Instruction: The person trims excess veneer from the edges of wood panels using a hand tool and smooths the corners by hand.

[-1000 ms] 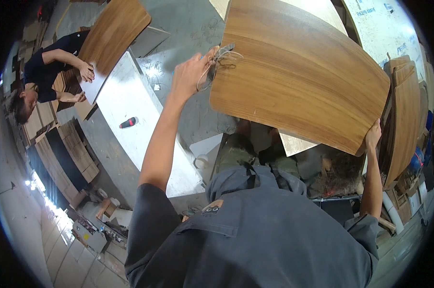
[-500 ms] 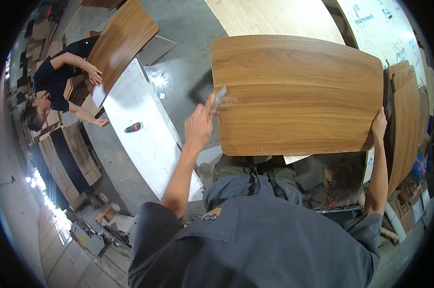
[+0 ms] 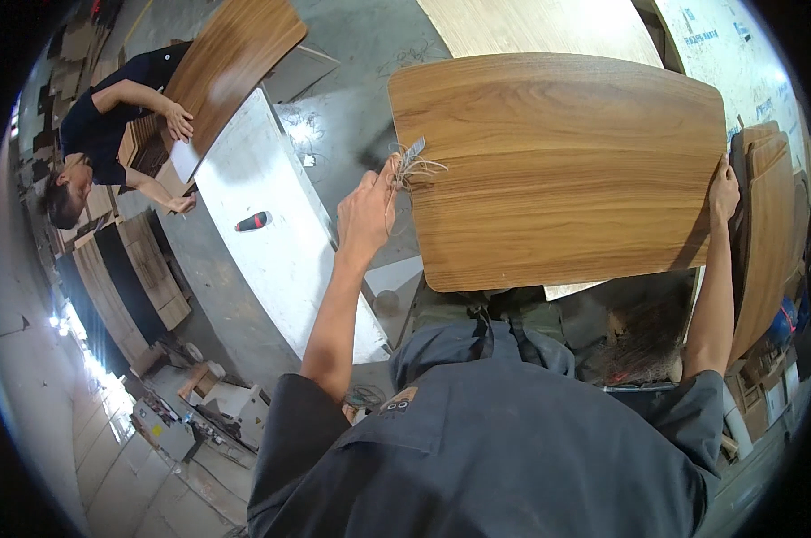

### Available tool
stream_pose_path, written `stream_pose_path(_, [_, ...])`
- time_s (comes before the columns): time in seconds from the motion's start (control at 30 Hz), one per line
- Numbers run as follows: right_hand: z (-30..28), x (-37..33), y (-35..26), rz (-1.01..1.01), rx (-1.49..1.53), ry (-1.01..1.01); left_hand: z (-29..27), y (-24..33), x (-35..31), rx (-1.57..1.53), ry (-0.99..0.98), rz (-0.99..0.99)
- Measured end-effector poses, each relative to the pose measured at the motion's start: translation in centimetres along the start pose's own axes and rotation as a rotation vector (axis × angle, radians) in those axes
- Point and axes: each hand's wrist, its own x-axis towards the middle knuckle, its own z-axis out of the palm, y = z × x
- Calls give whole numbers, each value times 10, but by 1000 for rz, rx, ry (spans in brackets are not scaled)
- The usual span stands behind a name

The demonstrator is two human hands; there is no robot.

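A wood-grain board point(image 3: 567, 179) with rounded corners lies in front of me, over a pale panel. My left hand point(image 3: 367, 215) is closed at the board's left edge, around a flat grey metal blade point(image 3: 413, 149) whose end sticks out above the fingers. Thin curly strips point(image 3: 416, 167) tangle about the blade and hang over the board's edge; one loops down past the wrist. My right hand point(image 3: 724, 190) grips the board's right edge, with its fingers partly hidden.
At the left, a co-worker point(image 3: 123, 117) handles another brown board point(image 3: 235, 72). A white bench point(image 3: 271, 233) carries a red-and-black tool point(image 3: 252, 221). More curved boards point(image 3: 766, 242) stand at the right. A pale wood panel point(image 3: 540, 27) lies beyond my board.
The board has turned slightly counterclockwise. My right hand is farther up its right edge. My left hand and the blade have shifted a little farther from me.
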Motion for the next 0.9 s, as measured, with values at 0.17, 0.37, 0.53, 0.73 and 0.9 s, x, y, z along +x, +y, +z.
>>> stream_pose_path(0.17, [-3, 4, 5, -16, -2, 7, -3, -12, 48, 31, 31, 17])
stream_pose_path(0.37, [-5, 5, 2, 21, -9, -9, -33, -29, 139, 67, 85, 123])
stream_pose_path(0.53, [-1, 14, 8, 12, -14, -14, -53, -33, 174, -95, 41, 245])
stream_pose_path(0.73, [1, 48, 1, -72, -9, -66, -11, -33, 104, 45, 9, 96])
stream_pose_path(0.9, [-7, 53, -62, -413, -467, 454, -7, 2, 67, -62, 68, 69])
